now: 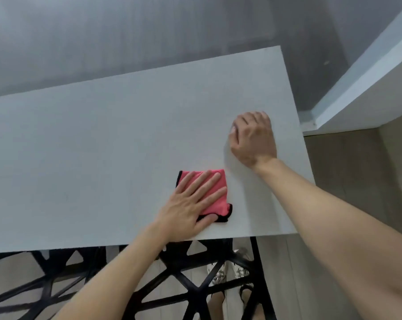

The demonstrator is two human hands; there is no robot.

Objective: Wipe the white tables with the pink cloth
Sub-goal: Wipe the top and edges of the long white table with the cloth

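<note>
Near the front right edge of the white surface (103,139), you are pressing the pink cloth (215,195) flat under your left hand (190,209), fingers (204,181) spread, while your right hand (253,137), fingers curled, is bracing just beyond; wiping looks underway, with a second table (361,88) seemingly unwiped.

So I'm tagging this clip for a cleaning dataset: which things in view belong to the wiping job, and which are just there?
Part of the job:
- pink cloth, flat under the left hand
- white table
- right hand, resting on the table

Just there:
- black lattice frame below the table
- white ledge at the right
- shoes on the floor
</note>
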